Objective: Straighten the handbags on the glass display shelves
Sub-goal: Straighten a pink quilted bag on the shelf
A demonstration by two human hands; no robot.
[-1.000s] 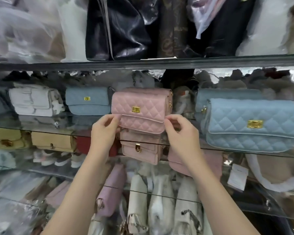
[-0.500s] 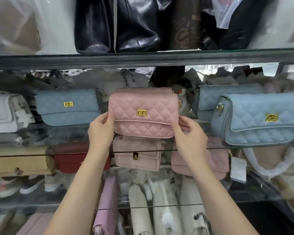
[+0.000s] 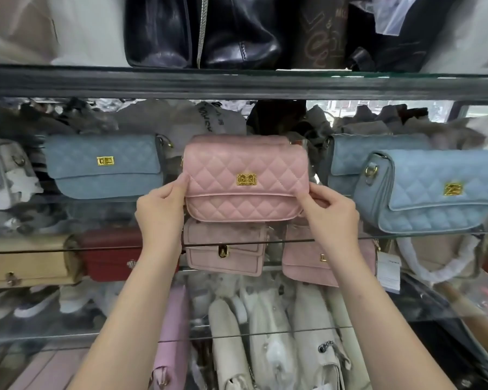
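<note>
A left hand (image 3: 159, 209) and right hand (image 3: 331, 212) grip either end of a pink quilted handbag (image 3: 245, 178) on the glass shelf (image 3: 265, 241), apparently squaring it; next it likely needs aligning with the neighbouring blue quilted handbag (image 3: 434, 190).

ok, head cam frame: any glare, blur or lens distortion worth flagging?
Head view: the pink quilted bag, left hand and right hand are sharp; the glass shelf edge bows with wide-angle distortion; the left blue bag looks hazy and washed out; frame corners go soft.
</note>
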